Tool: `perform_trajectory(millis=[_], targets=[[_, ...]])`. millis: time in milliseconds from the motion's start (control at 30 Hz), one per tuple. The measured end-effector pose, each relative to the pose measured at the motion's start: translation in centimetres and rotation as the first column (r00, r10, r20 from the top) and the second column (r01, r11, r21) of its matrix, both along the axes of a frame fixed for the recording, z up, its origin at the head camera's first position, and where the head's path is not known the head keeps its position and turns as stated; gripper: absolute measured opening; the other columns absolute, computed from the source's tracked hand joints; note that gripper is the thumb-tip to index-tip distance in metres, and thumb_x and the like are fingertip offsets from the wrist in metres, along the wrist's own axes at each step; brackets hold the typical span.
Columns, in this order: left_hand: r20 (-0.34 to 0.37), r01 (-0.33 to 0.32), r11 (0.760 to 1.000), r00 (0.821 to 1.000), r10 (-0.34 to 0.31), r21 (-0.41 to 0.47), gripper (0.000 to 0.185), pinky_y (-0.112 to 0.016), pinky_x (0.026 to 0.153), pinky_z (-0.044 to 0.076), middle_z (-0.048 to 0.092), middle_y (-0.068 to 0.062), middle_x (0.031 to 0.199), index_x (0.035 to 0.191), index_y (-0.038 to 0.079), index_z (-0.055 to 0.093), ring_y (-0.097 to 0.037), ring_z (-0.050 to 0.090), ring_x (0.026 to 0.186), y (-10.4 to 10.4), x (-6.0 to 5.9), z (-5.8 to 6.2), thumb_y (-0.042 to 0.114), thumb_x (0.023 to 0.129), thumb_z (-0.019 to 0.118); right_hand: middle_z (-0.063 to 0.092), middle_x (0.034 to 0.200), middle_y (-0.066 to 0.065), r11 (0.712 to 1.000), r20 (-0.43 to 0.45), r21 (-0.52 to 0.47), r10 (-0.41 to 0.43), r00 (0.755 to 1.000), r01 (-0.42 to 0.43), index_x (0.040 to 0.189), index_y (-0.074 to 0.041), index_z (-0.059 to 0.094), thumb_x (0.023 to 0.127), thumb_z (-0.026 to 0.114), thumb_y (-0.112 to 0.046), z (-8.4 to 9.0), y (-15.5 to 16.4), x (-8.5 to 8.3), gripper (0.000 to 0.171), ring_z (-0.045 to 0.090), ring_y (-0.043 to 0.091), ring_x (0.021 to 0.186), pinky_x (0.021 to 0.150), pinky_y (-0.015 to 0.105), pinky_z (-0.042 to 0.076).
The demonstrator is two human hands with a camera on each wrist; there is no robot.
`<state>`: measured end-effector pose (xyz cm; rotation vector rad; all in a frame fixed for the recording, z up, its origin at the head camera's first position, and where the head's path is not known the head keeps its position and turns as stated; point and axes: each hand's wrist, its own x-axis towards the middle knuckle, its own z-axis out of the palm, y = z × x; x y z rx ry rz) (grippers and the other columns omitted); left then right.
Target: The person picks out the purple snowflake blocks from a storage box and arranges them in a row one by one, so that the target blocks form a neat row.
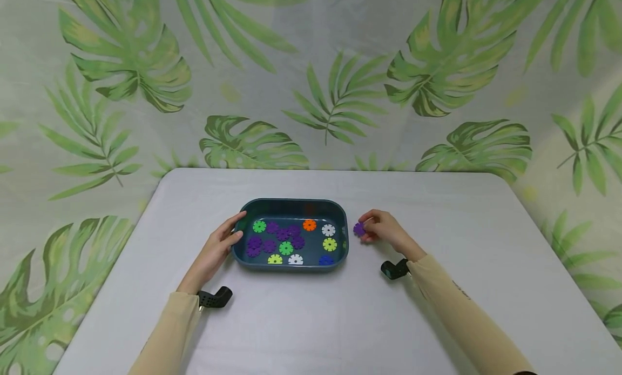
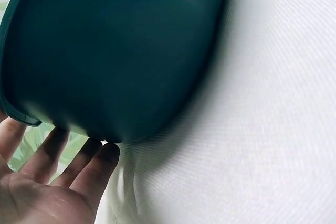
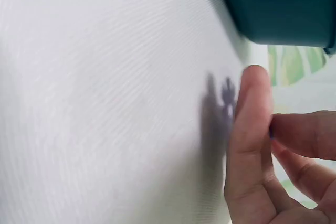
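Note:
A dark teal tray (image 1: 341, 218) sits in the middle of the white table and holds several flat gear-shaped discs in purple, green, orange, white, yellow and blue. My left hand (image 1: 223, 240) rests with straight fingers against the tray's left wall (image 2: 115, 61); the left wrist view shows the fingertips (image 2: 102, 156) touching it. Just right of the tray, my right hand (image 1: 381, 227) pinches a purple disc (image 1: 359, 229) between thumb and fingers. In the right wrist view the thumb (image 3: 252, 129) hides the disc, and only its shadow shows on the table.
The white table (image 1: 311, 321) has rounded far corners and a leaf-print cloth hangs behind it. A black wrist camera mount (image 1: 216, 298) sits on each forearm. The tray's corner (image 3: 283, 9) is close to my right hand.

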<state>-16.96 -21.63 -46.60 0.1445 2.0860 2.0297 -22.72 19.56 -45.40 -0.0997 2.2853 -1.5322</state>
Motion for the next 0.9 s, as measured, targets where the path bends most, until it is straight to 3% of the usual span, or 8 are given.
perform_trajectory(millis=[233,300,433,600,733,900], targets=[[0.0,0.002,1.0,1.0,-0.002,0.017,0.052,-0.054,0.111,0.012,0.01,-0.004,0.159,0.151,0.015,0.029,-0.028,0.007,0.144,0.1,0.1,0.1,0.014,0.102,0.046,0.06,0.094,0.019,0.985,-0.077,0.169,-0.017,0.997,0.03,0.115,0.008,0.056,0.095,0.048,0.0,0.5,-0.6,-0.1,0.023,0.064,0.017,0.063,0.06,0.028,0.054],[-0.002,0.003,1.0,1.0,-0.003,0.021,0.052,-0.054,0.111,0.012,0.01,-0.004,0.159,0.152,0.015,0.029,-0.028,0.007,0.144,0.1,0.1,0.1,0.014,0.102,0.045,0.056,0.1,0.022,0.99,-0.123,0.138,-0.015,0.992,0.032,0.117,0.009,0.055,0.096,0.048,-0.002,1.3,-1.0,0.1,0.024,0.064,0.02,0.068,0.063,0.03,0.055],[-0.007,0.002,1.0,1.0,-0.001,0.024,0.052,-0.053,0.111,0.013,0.01,-0.005,0.159,0.151,0.014,0.029,-0.028,0.007,0.144,0.1,0.2,0.1,0.014,0.102,0.045,0.051,0.113,0.029,0.998,-0.145,-0.055,0.025,0.989,-0.033,0.123,0.011,0.051,0.099,0.048,-0.006,3.6,-2.9,1.0,0.03,0.065,0.024,0.078,0.071,0.033,0.055],[-0.009,-0.001,1.0,1.0,0.001,0.025,0.051,-0.053,0.111,0.014,0.011,-0.004,0.159,0.151,0.015,0.029,-0.027,0.008,0.144,0.1,0.2,0.1,0.014,0.103,0.045,0.048,0.126,0.032,0.958,-0.093,-0.225,0.16,0.983,-0.178,0.128,0.009,0.049,0.1,0.048,-0.008,5.1,-6.7,2.2,0.033,0.063,0.029,0.088,0.078,0.035,0.054],[-0.006,-0.004,1.0,1.0,0.005,0.027,0.051,-0.052,0.111,0.014,0.011,-0.003,0.159,0.151,0.015,0.03,-0.027,0.009,0.144,0.1,0.1,0.1,0.013,0.103,0.045,0.048,0.129,0.03,0.944,-0.058,-0.217,0.242,0.968,-0.249,0.128,0.007,0.049,0.099,0.047,-0.005,4.5,-9.8,2.7,0.032,0.064,0.03,0.09,0.079,0.037,0.054],[-0.011,-0.004,1.0,1.0,0.004,0.025,0.051,-0.052,0.111,0.014,0.011,-0.004,0.159,0.151,0.015,0.03,-0.027,0.009,0.144,0.1,0.2,0.0,0.013,0.103,0.044,0.05,0.123,0.025,0.956,0.024,-0.153,0.256,0.966,-0.249,0.127,0.005,0.05,0.099,0.045,-0.003,3.2,-12.5,2.8,0.03,0.065,0.031,0.089,0.076,0.036,0.054]])
